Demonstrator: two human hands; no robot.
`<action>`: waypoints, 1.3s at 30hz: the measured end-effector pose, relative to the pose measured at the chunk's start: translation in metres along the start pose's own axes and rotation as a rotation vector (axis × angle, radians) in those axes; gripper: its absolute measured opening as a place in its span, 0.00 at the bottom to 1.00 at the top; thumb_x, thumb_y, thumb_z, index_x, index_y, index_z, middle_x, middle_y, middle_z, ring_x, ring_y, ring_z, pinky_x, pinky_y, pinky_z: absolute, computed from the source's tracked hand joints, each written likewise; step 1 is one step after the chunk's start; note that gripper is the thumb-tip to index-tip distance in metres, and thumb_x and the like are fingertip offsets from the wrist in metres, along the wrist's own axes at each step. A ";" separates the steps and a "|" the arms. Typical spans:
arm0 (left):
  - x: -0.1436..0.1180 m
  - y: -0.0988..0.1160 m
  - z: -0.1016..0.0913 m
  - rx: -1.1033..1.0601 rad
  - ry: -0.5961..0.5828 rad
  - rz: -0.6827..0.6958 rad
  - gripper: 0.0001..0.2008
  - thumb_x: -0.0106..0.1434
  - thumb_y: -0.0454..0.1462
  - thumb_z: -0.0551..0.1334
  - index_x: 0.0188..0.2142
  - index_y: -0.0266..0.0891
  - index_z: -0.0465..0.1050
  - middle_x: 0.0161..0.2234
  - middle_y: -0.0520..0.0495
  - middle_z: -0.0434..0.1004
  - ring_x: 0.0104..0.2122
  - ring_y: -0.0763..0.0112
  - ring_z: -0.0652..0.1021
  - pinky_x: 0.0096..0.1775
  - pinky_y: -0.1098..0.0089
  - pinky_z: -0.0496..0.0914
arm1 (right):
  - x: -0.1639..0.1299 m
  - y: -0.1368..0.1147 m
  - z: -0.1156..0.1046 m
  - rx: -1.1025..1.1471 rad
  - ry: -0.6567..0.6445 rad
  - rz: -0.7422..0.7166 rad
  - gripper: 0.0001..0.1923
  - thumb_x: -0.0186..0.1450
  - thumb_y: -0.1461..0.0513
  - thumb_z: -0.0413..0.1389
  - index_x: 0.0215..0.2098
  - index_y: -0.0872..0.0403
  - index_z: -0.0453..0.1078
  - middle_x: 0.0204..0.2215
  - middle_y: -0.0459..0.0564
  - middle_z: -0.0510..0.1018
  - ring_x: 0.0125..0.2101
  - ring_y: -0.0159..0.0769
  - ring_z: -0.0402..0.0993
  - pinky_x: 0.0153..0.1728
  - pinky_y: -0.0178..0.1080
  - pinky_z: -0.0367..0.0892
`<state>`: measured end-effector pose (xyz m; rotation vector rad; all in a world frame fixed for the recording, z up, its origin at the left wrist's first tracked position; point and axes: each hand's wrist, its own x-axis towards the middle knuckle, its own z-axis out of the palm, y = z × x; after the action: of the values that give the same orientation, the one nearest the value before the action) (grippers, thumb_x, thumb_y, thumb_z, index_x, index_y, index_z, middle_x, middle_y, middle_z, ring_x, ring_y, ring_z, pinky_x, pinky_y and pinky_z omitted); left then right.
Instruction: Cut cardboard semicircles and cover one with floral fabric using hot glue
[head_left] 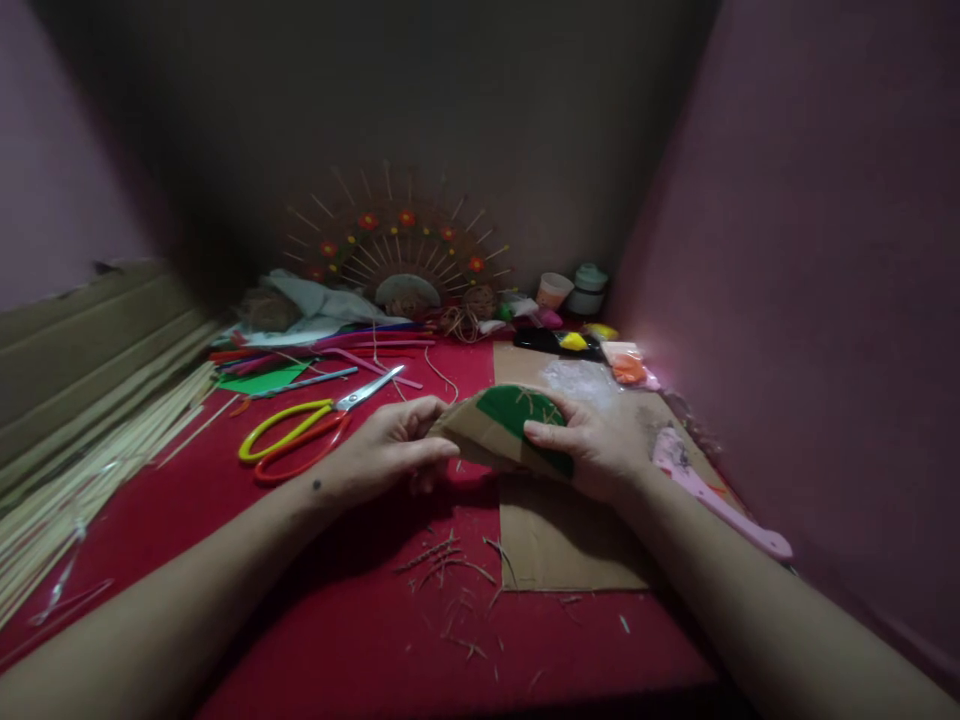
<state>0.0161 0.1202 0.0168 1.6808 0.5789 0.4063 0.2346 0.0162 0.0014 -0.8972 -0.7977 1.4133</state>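
Observation:
Both hands hold one cardboard piece (476, 430) between them, raised above the table. It is brown, with a rounded dark green patch (506, 408) marked with tan lines on the right. My left hand (397, 440) pinches its left end between thumb and fingers. At the other end, my right hand (600, 440) grips the green part, thumb on the near face and the other fingers mostly hidden. Scissors (337, 410) with one yellow and one red handle lie beside my left wrist, blades apart. Below the hands lies a flat cardboard sheet (577, 550) on the red tabletop (375, 620).
Cardboard shreds (450, 560) lie in front. Thin sticks (97, 490) and stacked cardboard (97, 330) line the left. A pink tool (720, 500) lies right. Behind are pipe cleaners (337, 348), a fan-shaped stick decoration (405, 225), a cup (553, 290) and clay packets (628, 365). Walls close in.

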 end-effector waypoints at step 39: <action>0.016 -0.006 -0.044 -0.305 0.536 0.098 0.16 0.54 0.45 0.67 0.35 0.35 0.72 0.16 0.53 0.70 0.11 0.76 0.65 0.12 0.76 0.63 | 0.000 -0.017 0.008 0.304 0.445 0.016 0.10 0.63 0.68 0.54 0.41 0.55 0.73 0.25 0.51 0.83 0.22 0.43 0.80 0.16 0.38 0.71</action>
<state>0.0035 0.1659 0.0187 1.3054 0.7795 0.9823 0.2358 0.0175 0.0205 -0.9320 -0.2331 1.2417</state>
